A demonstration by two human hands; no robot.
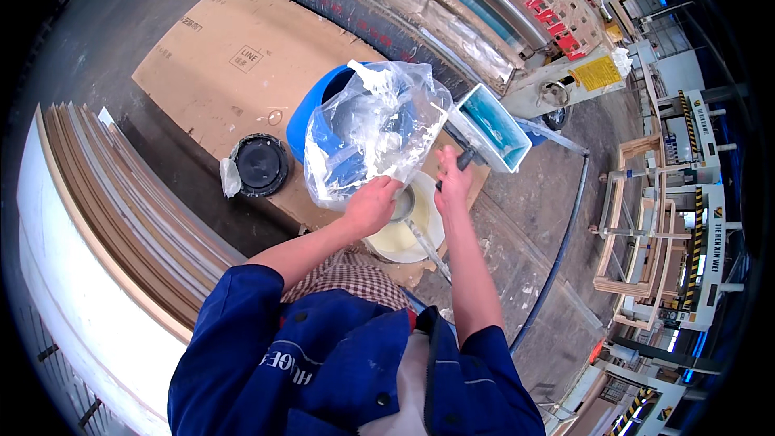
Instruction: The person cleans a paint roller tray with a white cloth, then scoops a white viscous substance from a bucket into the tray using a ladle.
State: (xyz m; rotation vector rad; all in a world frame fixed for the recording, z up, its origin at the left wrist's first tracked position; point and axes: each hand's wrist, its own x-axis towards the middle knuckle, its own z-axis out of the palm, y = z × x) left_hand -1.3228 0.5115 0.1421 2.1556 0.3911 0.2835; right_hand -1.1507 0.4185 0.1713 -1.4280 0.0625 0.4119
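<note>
A clear plastic bag (371,133), smeared with white paste, is draped across the mouth of a blue drum (307,113). My left hand (373,206) is closed on the bag's near edge. My right hand (454,179) grips a black handle (464,159); whether it belongs to the white box with a teal inside (494,131) just beyond it, I cannot tell. Below my hands stands a white bucket (436,230) of cream-coloured liquid. A metal ladle (420,234) with a round cup rests in it, its long handle slanting toward me.
Flattened cardboard (218,56) lies under the drum. A round black lid (260,165) sits to the left, near a stack of boards (105,194). A dark hose (557,262) curves over the floor at right, before wooden frames (638,226). Long panels (387,12) lie behind.
</note>
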